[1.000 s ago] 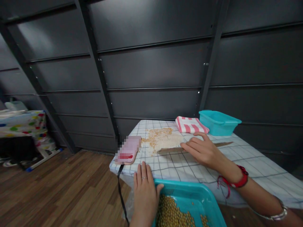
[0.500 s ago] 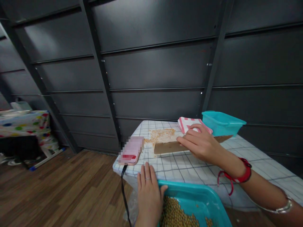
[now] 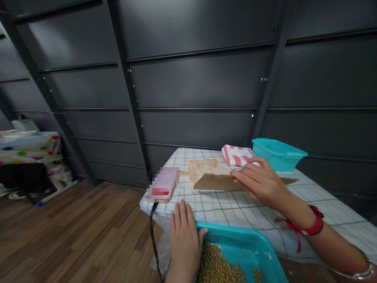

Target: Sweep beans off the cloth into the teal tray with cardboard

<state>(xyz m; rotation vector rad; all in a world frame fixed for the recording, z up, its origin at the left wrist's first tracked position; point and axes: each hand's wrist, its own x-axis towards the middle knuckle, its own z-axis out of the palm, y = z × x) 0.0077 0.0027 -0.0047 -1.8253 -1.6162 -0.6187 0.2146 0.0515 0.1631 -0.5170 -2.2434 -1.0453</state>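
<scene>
My right hand (image 3: 260,182) grips the upper edge of a brown cardboard strip (image 3: 219,182), which stands tilted on the checked tablecloth (image 3: 235,210) just in front of a scatter of pale grains (image 3: 200,167). My left hand (image 3: 185,239) holds the near left corner of a teal tray (image 3: 235,239) at the table's front edge, fingers flat on top and thumb hooked over the rim. The tray holds many yellowish beans (image 3: 218,267).
A pink phone (image 3: 162,184) with a black cable (image 3: 154,236) lies at the table's left corner. A folded red-and-white striped cloth (image 3: 238,155) and a second teal tub (image 3: 278,154) sit at the back. Dark metal panels rise behind; wooden floor and a polka-dot covered table (image 3: 32,147) lie to the left.
My right hand lifted the cardboard strip from flat to nearly upright, then tilted it and drew it toward me. My left hand stayed on the tray corner.
</scene>
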